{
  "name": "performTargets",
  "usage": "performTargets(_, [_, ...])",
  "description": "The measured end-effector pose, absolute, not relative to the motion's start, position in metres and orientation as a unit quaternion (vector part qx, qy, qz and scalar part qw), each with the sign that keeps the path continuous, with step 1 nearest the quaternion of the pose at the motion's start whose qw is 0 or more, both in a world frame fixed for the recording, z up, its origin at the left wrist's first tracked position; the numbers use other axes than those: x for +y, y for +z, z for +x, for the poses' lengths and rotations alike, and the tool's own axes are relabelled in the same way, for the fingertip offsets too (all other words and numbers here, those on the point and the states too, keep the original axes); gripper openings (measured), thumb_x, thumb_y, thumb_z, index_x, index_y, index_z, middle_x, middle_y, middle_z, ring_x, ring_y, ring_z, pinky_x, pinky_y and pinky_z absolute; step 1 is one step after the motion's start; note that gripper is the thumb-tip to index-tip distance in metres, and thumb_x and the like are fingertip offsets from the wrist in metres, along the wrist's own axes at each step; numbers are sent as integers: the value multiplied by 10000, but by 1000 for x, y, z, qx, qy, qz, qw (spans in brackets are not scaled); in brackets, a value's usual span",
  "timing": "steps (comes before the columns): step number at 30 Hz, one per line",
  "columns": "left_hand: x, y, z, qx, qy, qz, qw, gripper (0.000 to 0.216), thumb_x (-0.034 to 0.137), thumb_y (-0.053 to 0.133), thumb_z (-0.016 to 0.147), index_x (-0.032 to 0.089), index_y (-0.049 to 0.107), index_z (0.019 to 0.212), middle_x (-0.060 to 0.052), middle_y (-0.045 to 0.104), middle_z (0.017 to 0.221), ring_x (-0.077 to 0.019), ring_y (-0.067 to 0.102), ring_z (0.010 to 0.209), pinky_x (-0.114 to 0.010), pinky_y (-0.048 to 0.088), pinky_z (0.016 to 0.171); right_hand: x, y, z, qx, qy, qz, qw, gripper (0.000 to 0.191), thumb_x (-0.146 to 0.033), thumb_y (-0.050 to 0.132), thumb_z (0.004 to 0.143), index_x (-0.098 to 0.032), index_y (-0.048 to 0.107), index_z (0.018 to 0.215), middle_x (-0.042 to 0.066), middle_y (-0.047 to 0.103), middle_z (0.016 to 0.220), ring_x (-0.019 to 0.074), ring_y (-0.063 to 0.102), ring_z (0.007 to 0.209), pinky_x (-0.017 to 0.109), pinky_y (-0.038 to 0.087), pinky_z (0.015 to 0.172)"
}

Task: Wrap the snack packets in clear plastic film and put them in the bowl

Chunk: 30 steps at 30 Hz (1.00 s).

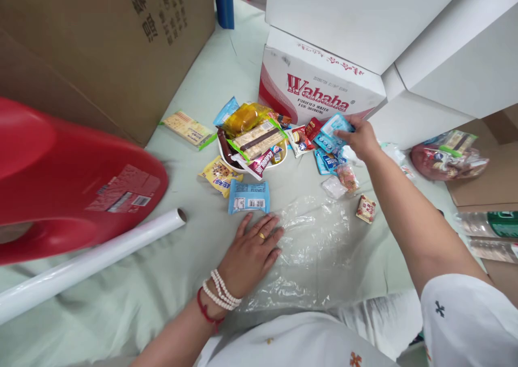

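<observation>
My left hand (254, 251) lies flat with its fingers spread, palm down, at the left edge of a clear plastic bag (315, 248). Just beyond its fingertips is a blue snack packet (249, 197). My right hand (360, 139) pinches a light-blue snack packet (336, 125) above a small pile of blue packets (328, 162) and other wrapped sweets. To the left of that pile, a white bowl (279, 162) is heaped with packaged snacks, among them a green-edged wafer bar (259, 140). A yellow packet (220, 175) rests against the bowl's near left side.
A Wahaha carton (319, 86) stands behind the snacks, with white boxes (364, 11) above it. On the left are a brown carton (93, 43), a red plastic jug (76, 178) and a white tube (101, 259). A bag of snacks (449, 159) and bottles (497, 224) are at right.
</observation>
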State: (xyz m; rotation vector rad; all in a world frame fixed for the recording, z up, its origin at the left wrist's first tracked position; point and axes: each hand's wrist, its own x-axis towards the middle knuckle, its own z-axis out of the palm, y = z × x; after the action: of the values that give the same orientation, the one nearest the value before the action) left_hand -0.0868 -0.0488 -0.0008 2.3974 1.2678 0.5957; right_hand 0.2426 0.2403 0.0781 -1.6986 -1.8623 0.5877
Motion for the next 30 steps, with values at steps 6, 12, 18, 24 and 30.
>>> performTargets(6, [-49, -1, -88, 445, 207, 851, 188, 338, 320, 543, 1004, 253, 662, 1314, -77, 583, 1507, -256, 501, 1418, -548, 179, 1286, 251, 120, 263, -784, 178, -593, 40, 394, -254, 828, 675, -234, 787, 1066, 28, 750, 907, 291, 684, 872, 443, 553, 862])
performTargets(12, [-49, -1, -88, 448, 201, 850, 192, 336, 312, 557, 995, 251, 661, 1308, -83, 595, 1491, -258, 503, 1413, -553, 201, 1279, 233, 97, 226, -811, 117, -569, 70, 667, -120, 696, 671, -222, 692, 1330, 70, 737, 1181, 322, 660, 1064, 449, 501, 964])
performTargets(18, [-48, 0, -89, 446, 205, 849, 196, 328, 306, 554, 997, 250, 666, 1301, -83, 602, 1484, -256, 513, 1408, -559, 204, 1282, 207, 70, 244, -722, 101, -673, 126, 388, -253, 691, 706, -136, 770, 1067, 74, 748, 930, 285, 666, 883, 395, 517, 859])
performTargets(24, [-49, -1, -89, 442, 210, 850, 195, 312, 305, 550, 1002, 255, 675, 1284, -75, 605, 1483, -263, 522, 1403, -576, 233, 1264, 194, 57, 263, -681, 189, -680, 194, 425, -332, 662, 745, -160, 711, 1131, 42, 719, 893, 220, 635, 792, 372, 535, 818])
performTargets(30, [-49, -1, -89, 444, 206, 850, 195, 306, 302, 560, 998, 250, 671, 1279, -78, 604, 1485, -269, 522, 1402, -577, 236, 1256, 226, 55, 261, -637, 297, -678, 212, 505, -240, 736, 688, -174, 688, 1186, 43, 733, 1003, 192, 649, 853, 350, 543, 843])
